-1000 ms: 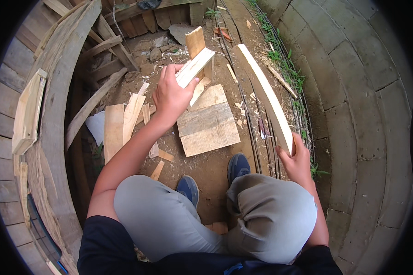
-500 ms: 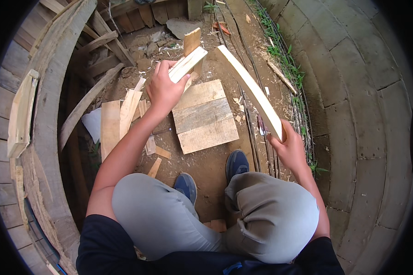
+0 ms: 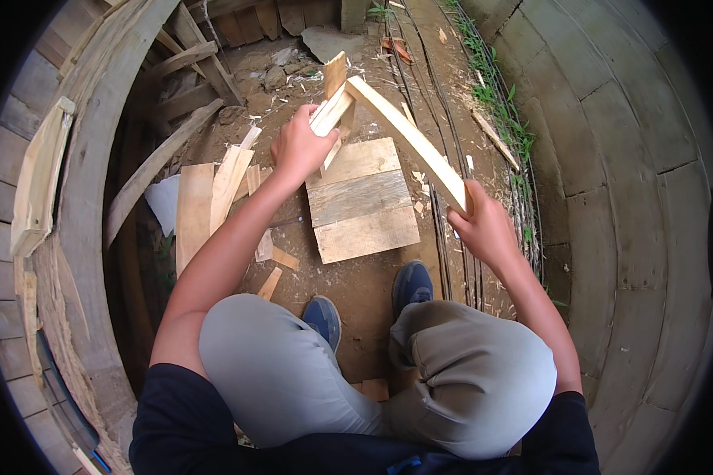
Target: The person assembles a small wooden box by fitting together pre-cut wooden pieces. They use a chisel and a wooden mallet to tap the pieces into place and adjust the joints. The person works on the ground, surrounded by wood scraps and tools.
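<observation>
A long, pale, straight-edged wooden slat [image 3: 412, 140] shows a smooth, bright narrow edge; a short, pale, squared wooden piece [image 3: 332, 113] slants up beside its far end, and whether the two touch cannot be told. Both are held above the brown, chip-strewn dirt ground [image 3: 364, 348]. Below lies a roughly square panel of three wooden boards [image 3: 362, 200], its middle strip greyer and coarser-grained than the tan outer ones. Flat, tan wooden offcuts [image 3: 194, 210] lie to the left, near a thick, weathered grey wooden beam [image 3: 91, 182] with a splintered edge. A grey block wall [image 3: 618, 166] with thin joints rises on the right.

The left hand [image 3: 303, 145] reaches forward, clamped on the short piece, thumb on the near side. The right hand [image 3: 486, 223], its forearm angled inward, is clamped around the slat's near end, so the slat slopes forward and left.
</observation>
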Demonstrator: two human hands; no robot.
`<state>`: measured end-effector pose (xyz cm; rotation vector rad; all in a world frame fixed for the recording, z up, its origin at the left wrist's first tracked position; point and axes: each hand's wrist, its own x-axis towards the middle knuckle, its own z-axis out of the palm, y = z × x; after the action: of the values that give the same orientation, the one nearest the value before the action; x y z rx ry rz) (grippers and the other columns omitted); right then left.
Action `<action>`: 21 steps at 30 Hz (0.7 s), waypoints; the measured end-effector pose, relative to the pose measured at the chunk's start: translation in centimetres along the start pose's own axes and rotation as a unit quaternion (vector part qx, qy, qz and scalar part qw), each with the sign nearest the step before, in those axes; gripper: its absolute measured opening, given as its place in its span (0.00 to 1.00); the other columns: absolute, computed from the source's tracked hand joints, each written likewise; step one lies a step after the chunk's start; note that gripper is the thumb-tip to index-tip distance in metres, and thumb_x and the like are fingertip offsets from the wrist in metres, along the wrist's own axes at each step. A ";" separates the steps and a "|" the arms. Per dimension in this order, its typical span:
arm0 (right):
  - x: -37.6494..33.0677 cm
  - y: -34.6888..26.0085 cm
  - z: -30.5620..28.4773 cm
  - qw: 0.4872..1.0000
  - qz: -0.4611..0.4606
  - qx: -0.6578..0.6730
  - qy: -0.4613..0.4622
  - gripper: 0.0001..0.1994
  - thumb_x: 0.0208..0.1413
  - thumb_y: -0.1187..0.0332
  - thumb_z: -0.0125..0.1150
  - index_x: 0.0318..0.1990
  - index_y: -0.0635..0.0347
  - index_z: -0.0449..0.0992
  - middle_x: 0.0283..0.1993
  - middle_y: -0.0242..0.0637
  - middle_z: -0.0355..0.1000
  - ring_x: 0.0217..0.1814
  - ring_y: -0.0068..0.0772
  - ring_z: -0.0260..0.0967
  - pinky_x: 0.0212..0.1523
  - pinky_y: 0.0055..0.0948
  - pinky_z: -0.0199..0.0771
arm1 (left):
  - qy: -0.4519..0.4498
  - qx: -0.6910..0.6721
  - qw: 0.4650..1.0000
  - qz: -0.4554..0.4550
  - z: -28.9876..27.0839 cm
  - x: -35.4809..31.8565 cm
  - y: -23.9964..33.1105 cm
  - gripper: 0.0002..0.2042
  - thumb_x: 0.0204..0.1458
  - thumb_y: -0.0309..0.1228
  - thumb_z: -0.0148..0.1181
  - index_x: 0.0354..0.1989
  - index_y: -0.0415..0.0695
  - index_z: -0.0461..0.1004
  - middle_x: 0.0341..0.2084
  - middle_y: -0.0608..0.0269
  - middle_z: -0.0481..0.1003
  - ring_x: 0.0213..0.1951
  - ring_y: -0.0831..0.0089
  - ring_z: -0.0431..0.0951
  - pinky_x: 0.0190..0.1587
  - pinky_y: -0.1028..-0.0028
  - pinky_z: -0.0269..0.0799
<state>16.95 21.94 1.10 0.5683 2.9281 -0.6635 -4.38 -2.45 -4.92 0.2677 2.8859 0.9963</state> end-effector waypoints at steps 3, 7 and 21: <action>0.6 -1.5 -1.1 0.999 0.027 -0.032 -0.013 0.21 0.52 0.63 0.65 0.54 0.60 0.73 0.37 0.59 0.79 0.42 0.63 0.78 0.45 0.53 0.77 | -0.018 -0.011 1.000 -0.004 -0.5 0.0 0.2 0.30 0.48 0.48 0.69 0.60 0.50 0.74 0.47 0.57 0.82 0.50 0.57 0.81 0.52 0.59 0.74; 1.0 -3.2 -3.0 0.988 0.020 0.073 0.133 0.21 0.52 0.65 0.66 0.53 0.65 0.74 0.35 0.55 0.80 0.37 0.49 0.82 0.39 0.43 0.79 | 0.014 -0.030 0.999 -0.007 0.4 0.0 -0.1 0.30 0.48 0.48 0.69 0.59 0.50 0.76 0.46 0.57 0.82 0.49 0.58 0.82 0.53 0.61 0.74; 1.9 -4.2 1.9 0.987 0.058 0.057 0.141 0.16 0.54 0.71 0.62 0.47 0.62 0.64 0.35 0.64 0.77 0.41 0.67 0.78 0.43 0.61 0.75 | -0.003 -0.032 0.998 -0.050 1.5 0.8 0.6 0.34 0.45 0.42 0.68 0.63 0.43 0.69 0.51 0.53 0.80 0.55 0.59 0.79 0.58 0.57 0.69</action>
<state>13.62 18.21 0.75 0.9083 3.0945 -0.7997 -4.91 -0.93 -5.74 0.1204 2.8246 1.0659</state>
